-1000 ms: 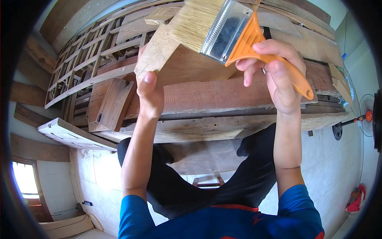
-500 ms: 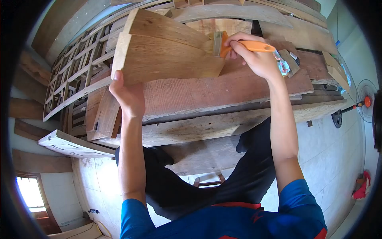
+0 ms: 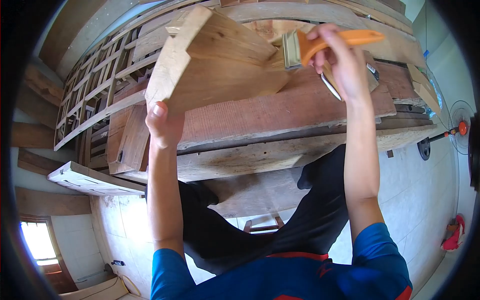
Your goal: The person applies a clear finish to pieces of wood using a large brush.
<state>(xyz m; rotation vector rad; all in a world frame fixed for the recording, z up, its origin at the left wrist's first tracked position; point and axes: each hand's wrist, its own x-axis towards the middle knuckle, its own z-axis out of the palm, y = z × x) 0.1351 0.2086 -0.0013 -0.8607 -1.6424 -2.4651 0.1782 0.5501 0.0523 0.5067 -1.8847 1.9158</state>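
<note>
My left hand (image 3: 165, 125) grips the lower near corner of a light brown wooden piece (image 3: 225, 70), its thumb against the end face. The piece is made of stepped, angled boards and is held tilted above the planks. In my right hand (image 3: 340, 65) is a paintbrush with an orange handle (image 3: 360, 37), fingers wrapped round it near the metal band. The brush's bristles (image 3: 276, 60) point left, right at the far right end of the wooden piece. A thin pale object (image 3: 330, 87) lies just below the right hand.
Reddish-brown planks (image 3: 280, 117) are stacked in front of me, over a rough-edged slab (image 3: 250, 157). Slatted wooden frames (image 3: 105, 80) lean at the left. A cardboard box (image 3: 424, 87) sits at the right end, and a fan (image 3: 460, 127) stands beyond it.
The wooden piece has tilted, showing more of its end face. My right hand has moved up and right with the paintbrush. My left hand has shifted slightly right and down.
</note>
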